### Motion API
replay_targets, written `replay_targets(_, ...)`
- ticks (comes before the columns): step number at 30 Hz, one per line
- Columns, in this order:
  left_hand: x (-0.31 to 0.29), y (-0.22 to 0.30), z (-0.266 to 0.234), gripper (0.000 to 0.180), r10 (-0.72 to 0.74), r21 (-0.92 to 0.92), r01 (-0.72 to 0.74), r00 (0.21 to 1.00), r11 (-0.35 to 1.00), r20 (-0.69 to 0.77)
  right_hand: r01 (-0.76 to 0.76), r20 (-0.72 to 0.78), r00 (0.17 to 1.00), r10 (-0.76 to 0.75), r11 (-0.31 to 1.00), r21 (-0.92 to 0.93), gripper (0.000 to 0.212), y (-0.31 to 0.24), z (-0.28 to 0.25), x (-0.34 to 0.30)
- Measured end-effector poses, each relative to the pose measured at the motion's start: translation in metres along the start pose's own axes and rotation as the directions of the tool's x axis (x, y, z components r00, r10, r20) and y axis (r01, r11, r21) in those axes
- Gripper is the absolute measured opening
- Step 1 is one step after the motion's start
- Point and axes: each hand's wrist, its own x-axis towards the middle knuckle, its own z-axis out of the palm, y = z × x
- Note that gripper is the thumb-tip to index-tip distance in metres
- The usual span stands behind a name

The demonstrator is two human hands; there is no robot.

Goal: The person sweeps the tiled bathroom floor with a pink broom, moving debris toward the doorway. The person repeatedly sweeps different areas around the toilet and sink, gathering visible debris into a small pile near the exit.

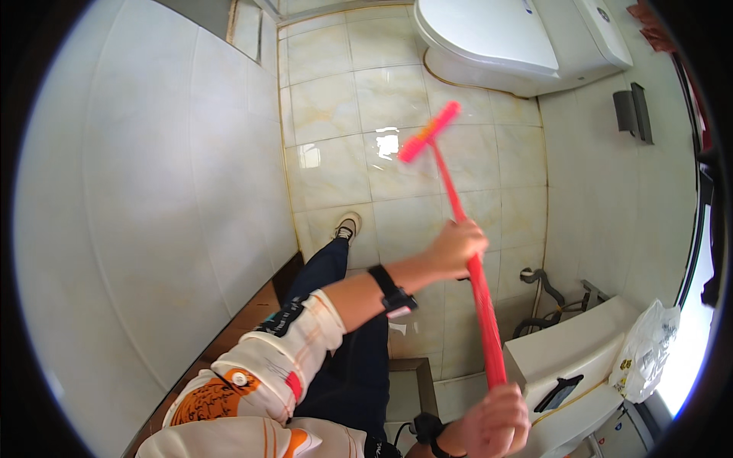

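Note:
A red long-handled T-shaped floor cleaner (482,305) slants up across the view, its handle wrapped in shiny film. Its pink bar head (430,133) with a yellow middle is over the tiles in front of the toilet; blur hides whether it is a brush or a squeegee. My left hand (460,248) is wrapped round the handle partway up, and a black band circles that wrist. Lower down, my right hand (498,421) closes round the handle near its end.
Glossy marbled tiles (405,172) cover the floor. A white toilet (489,34) stands at the far right. Along the right wall are a paper holder (634,114), a grey hose (546,284), and a white cabinet (565,343) with a plastic bag (649,347). A pale wall (153,175) bounds the left.

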Motion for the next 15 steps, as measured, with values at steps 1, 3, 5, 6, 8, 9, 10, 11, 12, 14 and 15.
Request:
replay_targets(1, 0.000, -0.020, -0.032, 0.017, -0.054, 0.049, 0.053, 0.999, 0.997, 0.008, -0.075, -0.015, 0.997, 0.076, 0.995, 0.062, 0.024, 0.009, 0.012, 0.000)
replay_targets(3, -0.007, -0.061, -0.095, 0.021, -0.011, 0.142, 0.024, 0.995, 0.990, -0.094, -0.216, -0.070, 0.972, 0.226, 0.969, 0.122, 0.024, 0.036, 0.051, -0.002)
replay_targets(5, -0.025, -0.097, -0.152, 0.024, -0.030, 0.200, 0.080, 0.970, 0.976, -0.240, -0.277, 0.037, 0.961, 0.275, 0.942, 0.187, 0.009, 0.062, 0.101, -0.007)
replay_targets(6, -0.037, -0.114, -0.178, 0.026, -0.045, 0.254, 0.119, 0.959, 0.960, -0.279, -0.226, 0.167, 0.969, 0.182, 0.927, 0.301, 0.008, 0.078, 0.126, -0.008)
replay_targets(8, -0.057, -0.145, -0.216, 0.028, -0.114, 0.287, 0.207, 0.944, 0.935, -0.310, -0.290, 0.310, 0.932, 0.187, 0.897, 0.332, 0.011, 0.096, 0.168, -0.014)
replay_targets(9, -0.069, -0.155, -0.229, 0.029, -0.176, 0.357, 0.269, 0.946, 0.894, -0.273, -0.340, 0.353, 0.913, 0.205, 0.861, 0.378, 0.011, 0.101, 0.182, -0.017)
replay_targets(10, -0.074, -0.165, -0.228, 0.028, -0.172, 0.351, 0.252, 0.954, 0.902, -0.244, -0.297, 0.332, 0.927, 0.172, 0.879, 0.373, 0.012, 0.103, 0.186, -0.019)
replay_targets(11, -0.079, -0.171, -0.226, 0.028, -0.209, 0.335, 0.266, 0.958, 0.904, -0.196, -0.332, 0.366, 0.906, 0.214, 0.896, 0.296, 0.013, 0.105, 0.185, -0.019)
replay_targets(12, -0.079, -0.174, -0.216, 0.024, -0.149, 0.314, 0.191, 0.977, 0.930, -0.152, -0.342, 0.276, 0.921, 0.274, 0.908, 0.241, 0.015, 0.103, 0.178, -0.019)
replay_targets(14, -0.071, -0.167, -0.174, 0.019, -0.158, 0.244, 0.175, 0.983, 0.954, -0.090, -0.352, 0.189, 0.927, 0.325, 0.927, 0.133, 0.024, 0.096, 0.146, -0.013)
replay_targets(15, -0.067, -0.155, -0.144, 0.016, -0.188, 0.205, 0.203, 0.978, 0.957, -0.092, -0.327, 0.132, 0.941, 0.313, 0.940, 0.102, 0.030, 0.093, 0.128, -0.008)
